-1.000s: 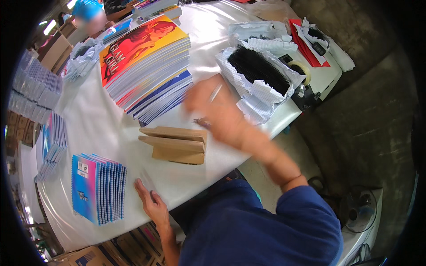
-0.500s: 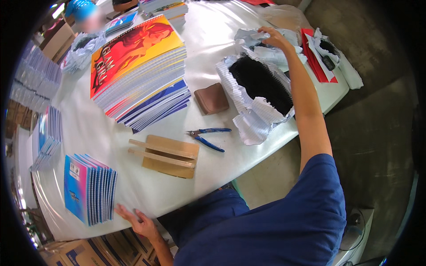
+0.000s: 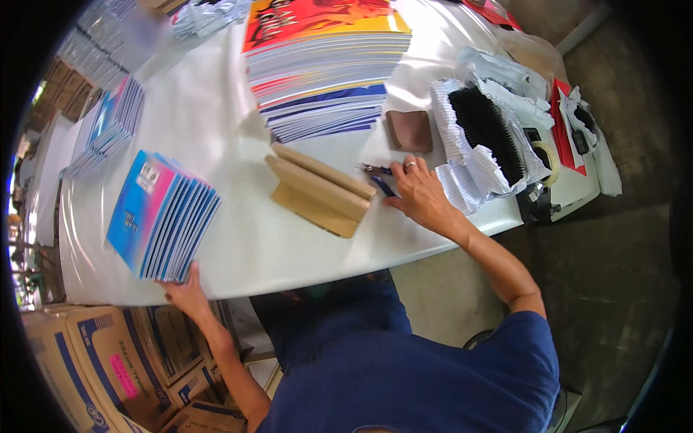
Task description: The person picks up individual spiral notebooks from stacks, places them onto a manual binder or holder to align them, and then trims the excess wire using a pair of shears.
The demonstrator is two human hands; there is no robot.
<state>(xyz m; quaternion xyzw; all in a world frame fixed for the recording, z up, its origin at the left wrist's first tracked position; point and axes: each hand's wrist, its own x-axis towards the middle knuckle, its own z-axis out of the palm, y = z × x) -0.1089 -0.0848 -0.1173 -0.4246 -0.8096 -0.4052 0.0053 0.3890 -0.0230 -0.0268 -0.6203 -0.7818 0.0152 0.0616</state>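
My left hand [image 3: 186, 292] is at the table's front edge, against the near end of a fanned stack of blue and pink spiral notebooks [image 3: 164, 216]. Its thumb stands apart from the fingers, whose tips are partly hidden by the stack. Over a pair of blue-handled wire cutters [image 3: 385, 186] lies my right hand [image 3: 420, 191], a ring on one finger, thumb and fingers closed about the handles. The cutters' jaws point left, toward a folded piece of brown cardboard [image 3: 321, 191]. A brown block [image 3: 409, 131] sits just beyond the right hand.
Crumpled paper wrapping [image 3: 465, 177] holds black binding combs [image 3: 491, 133] on the right, beside a tape roll [image 3: 546, 162]. A tall stack of large spiral notebooks [image 3: 325, 68] stands at the back. More notebooks [image 3: 115, 119] are at left; cardboard boxes [image 3: 119, 361] sit below the table.
My right hand has come back from the paper wrapping at the far right onto the wire cutters. My left hand has moved up against the notebook stack. The whole view has shifted.
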